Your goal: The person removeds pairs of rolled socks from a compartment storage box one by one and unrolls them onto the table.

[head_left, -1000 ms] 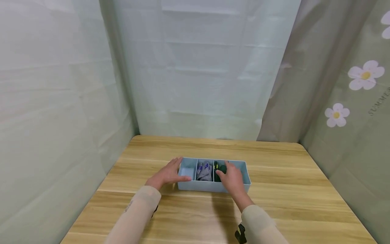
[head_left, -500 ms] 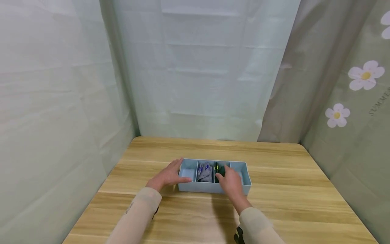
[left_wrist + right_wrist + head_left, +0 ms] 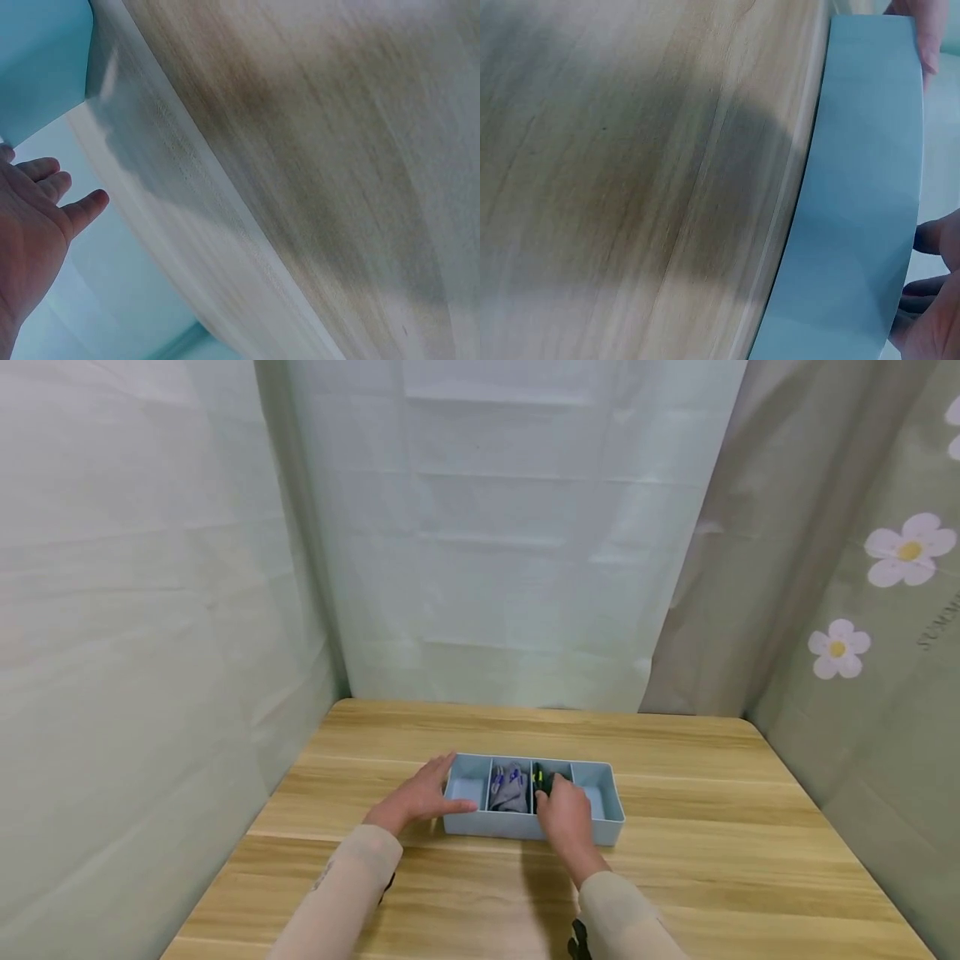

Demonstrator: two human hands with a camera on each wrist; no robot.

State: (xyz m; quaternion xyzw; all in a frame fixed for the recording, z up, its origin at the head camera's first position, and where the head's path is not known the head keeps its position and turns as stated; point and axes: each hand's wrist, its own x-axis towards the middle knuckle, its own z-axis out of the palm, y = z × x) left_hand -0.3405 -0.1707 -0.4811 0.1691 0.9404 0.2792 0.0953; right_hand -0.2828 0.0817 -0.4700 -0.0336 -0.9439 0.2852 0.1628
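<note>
A light blue divided box (image 3: 491,827) stands on the table. My left hand (image 3: 418,795) spans its left end, thumb along the front rim and fingers at the back left corner. In the left wrist view, those fingers (image 3: 86,212) look extended beside the box wall. A grey cloth bundle (image 3: 510,789) with purple-blue marks fills the second compartment from the left. In the third lies a dark green cloth bundle (image 3: 538,777) with yellow marks. Over it my right hand (image 3: 567,818) reaches in, fingers bent around the bundle; the fingertips are hidden by the box wall.
Both end compartments show bare floors. The wooden table (image 3: 712,843) runs out on every side of the box. Pale curtains (image 3: 487,568) hang behind and at the left; a flowered curtain (image 3: 862,735) closes the right side.
My right hand has gone lower into the third compartment, its fingers drawing closer together around the dark green bundle. The left hand keeps its place on the box. The view has shifted slightly.
</note>
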